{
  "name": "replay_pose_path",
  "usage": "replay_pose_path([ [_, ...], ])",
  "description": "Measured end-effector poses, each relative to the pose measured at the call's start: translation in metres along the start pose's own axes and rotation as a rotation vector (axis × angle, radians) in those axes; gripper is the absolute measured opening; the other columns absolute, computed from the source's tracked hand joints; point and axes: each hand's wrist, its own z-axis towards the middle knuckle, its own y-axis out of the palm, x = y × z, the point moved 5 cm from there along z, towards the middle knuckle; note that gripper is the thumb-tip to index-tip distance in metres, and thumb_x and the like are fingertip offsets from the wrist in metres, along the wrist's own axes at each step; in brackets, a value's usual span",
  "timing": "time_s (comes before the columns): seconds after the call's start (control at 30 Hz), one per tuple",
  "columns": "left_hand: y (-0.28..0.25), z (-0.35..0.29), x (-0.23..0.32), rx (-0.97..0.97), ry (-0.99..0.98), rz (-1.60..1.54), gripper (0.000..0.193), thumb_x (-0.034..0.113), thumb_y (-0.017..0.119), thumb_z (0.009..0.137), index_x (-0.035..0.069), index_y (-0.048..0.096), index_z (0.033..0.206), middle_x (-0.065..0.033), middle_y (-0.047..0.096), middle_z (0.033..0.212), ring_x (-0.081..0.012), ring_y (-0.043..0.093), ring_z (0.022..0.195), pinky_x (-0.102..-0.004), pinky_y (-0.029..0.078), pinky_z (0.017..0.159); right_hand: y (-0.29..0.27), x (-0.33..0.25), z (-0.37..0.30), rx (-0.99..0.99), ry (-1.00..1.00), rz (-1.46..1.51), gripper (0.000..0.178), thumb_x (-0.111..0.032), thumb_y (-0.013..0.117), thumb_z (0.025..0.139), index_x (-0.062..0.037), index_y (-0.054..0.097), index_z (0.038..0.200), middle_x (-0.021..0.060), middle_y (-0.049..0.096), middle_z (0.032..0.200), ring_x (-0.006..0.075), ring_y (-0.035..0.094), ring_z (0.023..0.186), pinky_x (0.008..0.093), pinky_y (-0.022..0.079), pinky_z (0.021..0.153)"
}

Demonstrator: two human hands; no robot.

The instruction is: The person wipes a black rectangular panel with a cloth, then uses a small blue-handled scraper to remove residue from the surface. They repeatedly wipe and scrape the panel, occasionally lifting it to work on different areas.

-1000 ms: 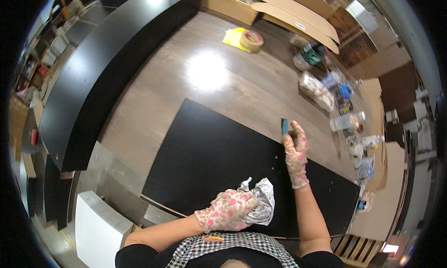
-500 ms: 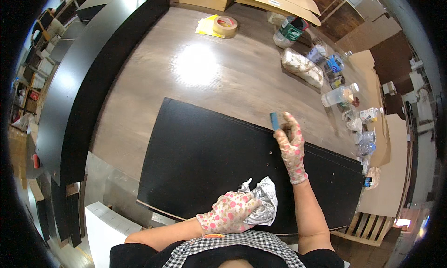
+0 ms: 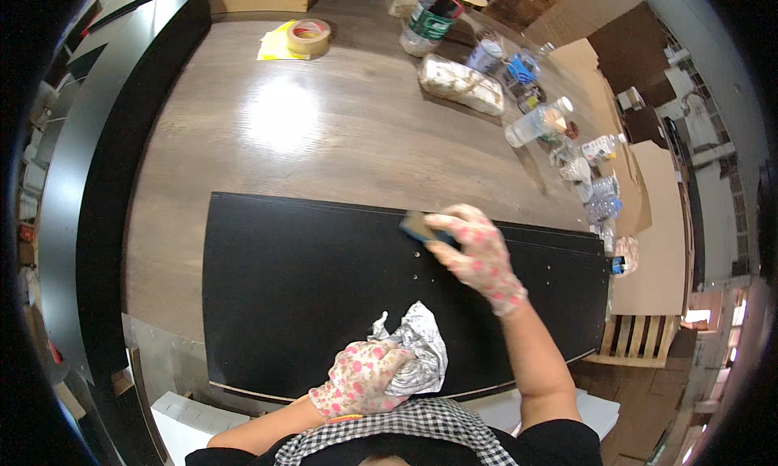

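A black panel (image 3: 300,304) lies across the near part of the table, with a few small holes in its surface. My left hand (image 3: 361,378), in a pink-dotted glove, is closed around a crumpled grey-and-white rag (image 3: 421,356) at the panel's near edge. In a matching glove, my right hand (image 3: 480,255) pinches a small block (image 3: 417,225), tan on top and blue-green along its side. The block is at the panel's far edge, left of my fingers, and seems to rest on the black surface. A second black board edge shows under the panel's far right side.
Tape (image 3: 309,37) sits on yellow paper at the far left. Along the right stand a cut green-labelled bottle (image 3: 427,27), a wrapped white bundle (image 3: 460,85), a clear bottle (image 3: 539,122) and several others. A long black board (image 3: 89,134) borders the left; cardboard (image 3: 651,231) lies right.
My right hand has turned and brought the block from a raised, upright hold down to the panel's far edge. The left hand still grips the rag. The whole view has shifted and turned.
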Motion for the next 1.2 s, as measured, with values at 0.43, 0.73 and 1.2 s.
replay_pose_path([
  [0.43,0.003,0.01,0.007,-0.029,-0.112,0.214,0.056,0.033,0.083,0.054,0.01,0.062,0.1,-0.0119,0.063,0.086,-0.0319,0.064,0.078,-0.0439,0.05,0.07,-0.018,0.038,-0.04,0.061,0.045,-0.056,0.03,-0.022,0.074,0.076,-0.0094,0.066,0.101,0.0094,0.061,0.096,0.0281,0.06,0.092,0.0395,0.05,0.08],
  [0.73,0.038,0.056,0.031,-0.225,-0.113,0.255,0.051,0.037,0.08,0.06,0.008,0.062,0.098,-0.0106,0.064,0.088,-0.0307,0.065,0.08,-0.0416,0.052,0.07,-0.119,0.128,-0.123,0.088,0.448,-0.357,0.031,-0.02,0.076,0.074,-0.0125,0.066,0.102,0.0072,0.061,0.092,0.0265,0.061,0.089,0.0393,0.051,0.08],
  [1.2,0.158,0.155,0.095,-0.191,-0.023,0.3,0.051,0.034,0.081,0.058,0.008,0.064,0.099,-0.0091,0.063,0.089,-0.0262,0.065,0.081,-0.038,0.05,0.069,-0.215,0.241,-0.249,0.312,0.215,-0.518,0.03,-0.017,0.075,0.074,-0.0103,0.065,0.101,0.0101,0.058,0.094,0.0284,0.058,0.092,0.0402,0.049,0.081],
])
